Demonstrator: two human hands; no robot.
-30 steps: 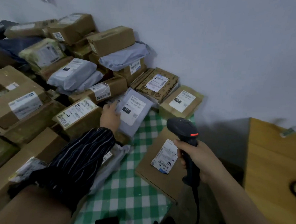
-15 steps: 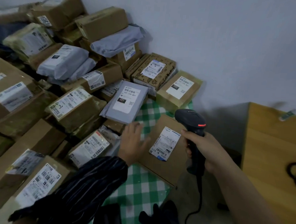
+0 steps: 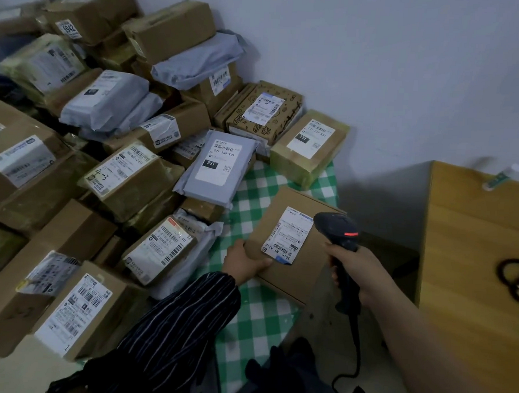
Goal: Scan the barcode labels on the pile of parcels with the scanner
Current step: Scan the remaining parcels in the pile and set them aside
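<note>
Green-white check cloth (image 3: 255, 313) carries flat brown box (image 3: 291, 258), grey mailer (image 3: 214, 170) & taped carton (image 3: 309, 148)

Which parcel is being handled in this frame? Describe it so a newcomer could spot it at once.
Start at the green checked cloth beside the wooden table. On its right edge lies a flat brown box, held by the left hand. Unlike its neighbours, it lies apart from the heap, beside the scanner.

Parcel pile (image 3: 109, 164) left, wooden table (image 3: 474, 267) right
</note>
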